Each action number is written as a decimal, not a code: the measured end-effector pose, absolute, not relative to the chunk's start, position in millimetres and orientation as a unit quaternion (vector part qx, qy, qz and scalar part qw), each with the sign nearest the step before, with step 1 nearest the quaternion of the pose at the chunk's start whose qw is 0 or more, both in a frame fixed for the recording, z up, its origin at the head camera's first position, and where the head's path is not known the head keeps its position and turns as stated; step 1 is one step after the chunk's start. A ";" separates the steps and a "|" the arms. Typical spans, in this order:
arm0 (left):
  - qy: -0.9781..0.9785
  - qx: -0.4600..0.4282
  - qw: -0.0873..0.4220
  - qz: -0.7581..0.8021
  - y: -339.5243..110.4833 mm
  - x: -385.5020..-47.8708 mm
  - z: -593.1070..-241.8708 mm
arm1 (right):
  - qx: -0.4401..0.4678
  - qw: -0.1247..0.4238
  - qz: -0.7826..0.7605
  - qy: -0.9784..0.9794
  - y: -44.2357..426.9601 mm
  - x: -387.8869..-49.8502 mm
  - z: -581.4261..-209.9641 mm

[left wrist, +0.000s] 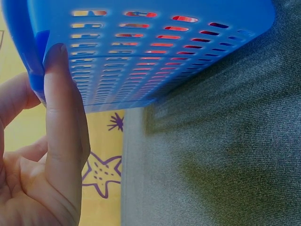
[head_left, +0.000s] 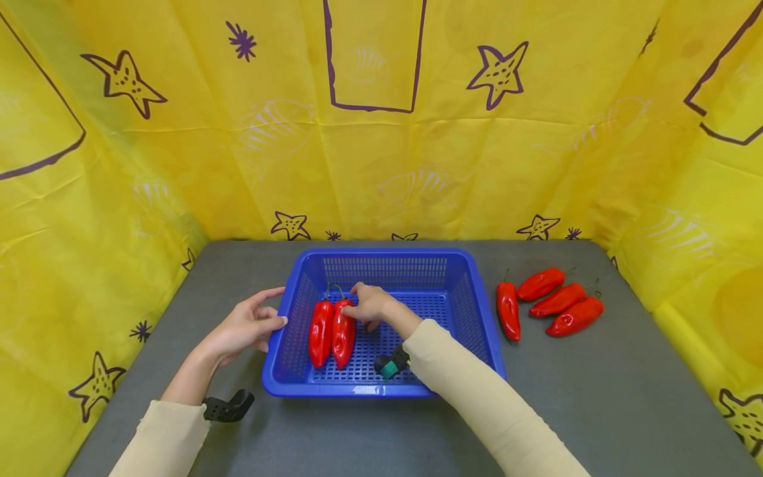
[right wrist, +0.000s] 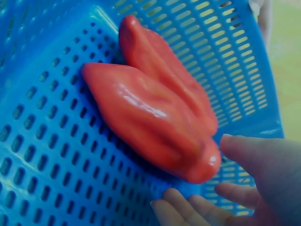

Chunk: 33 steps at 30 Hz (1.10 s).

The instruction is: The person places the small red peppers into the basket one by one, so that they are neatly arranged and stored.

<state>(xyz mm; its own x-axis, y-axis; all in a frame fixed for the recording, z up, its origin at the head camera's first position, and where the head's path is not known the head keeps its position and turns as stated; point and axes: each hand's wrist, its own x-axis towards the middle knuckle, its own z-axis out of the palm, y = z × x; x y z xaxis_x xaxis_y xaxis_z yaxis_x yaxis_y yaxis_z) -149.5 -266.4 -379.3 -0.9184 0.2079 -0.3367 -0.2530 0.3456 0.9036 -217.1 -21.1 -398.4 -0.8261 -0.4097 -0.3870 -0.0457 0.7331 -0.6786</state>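
Note:
Two glossy red peppers lie side by side in a blue plastic basket [head_left: 381, 391]: the left pepper [head_left: 320, 334] and the right pepper [head_left: 344, 334]. My right hand [head_left: 372, 306] is inside the basket at the stem end of the right pepper. In the right wrist view its fingers [right wrist: 174, 212] are spread, with the thumb beside the near pepper [right wrist: 150, 117]; no grip shows. At the basket's left side is my left hand [head_left: 247, 324], thumb and forefinger touching the rim. In the left wrist view one digit [left wrist: 61, 103] lies nearly straight against the outer wall.
Right of the basket, several red peppers lie on the grey table [head_left: 554, 391]; the nearest to it is an upright-lying pepper [head_left: 508, 311]. A yellow patterned curtain [head_left: 381, 152] encloses the back and sides. Black straps sit at both wrists.

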 end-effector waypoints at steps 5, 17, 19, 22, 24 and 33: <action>0.795 -0.017 0.202 0.572 -266.7 -149.5 -379.3 | -0.163 0.239 -0.320 0.902 -16.4 -217.6 -386.7; 0.795 -0.019 0.203 0.571 -266.9 -149.4 -379.5 | -0.237 0.181 -0.277 0.913 -2.1 -216.1 -361.8; 0.795 -0.019 0.204 0.571 -266.9 -149.4 -379.2 | -0.247 0.170 -0.267 0.916 0.2 -215.5 -358.9; 0.796 -0.019 0.204 0.570 -267.1 -149.5 -379.0 | -0.263 0.150 -0.250 0.920 3.8 -214.3 -354.0; 0.795 -0.020 0.204 0.571 -267.1 -149.6 -379.0 | -0.273 0.135 -0.242 0.921 6.3 -213.2 -350.5; 0.793 -0.017 0.205 0.573 -266.6 -149.7 -379.4 | -0.286 0.100 -0.249 0.920 21.6 -207.6 -338.8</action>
<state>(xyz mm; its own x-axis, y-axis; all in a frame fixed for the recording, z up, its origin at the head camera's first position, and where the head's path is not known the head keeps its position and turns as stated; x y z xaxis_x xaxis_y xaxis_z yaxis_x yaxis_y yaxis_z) -149.7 -266.6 -379.4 -0.9156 0.2069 -0.3448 -0.2623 0.3426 0.9021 -207.6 21.6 -338.8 -0.8167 -0.5756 -0.0415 -0.4763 0.7129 -0.5147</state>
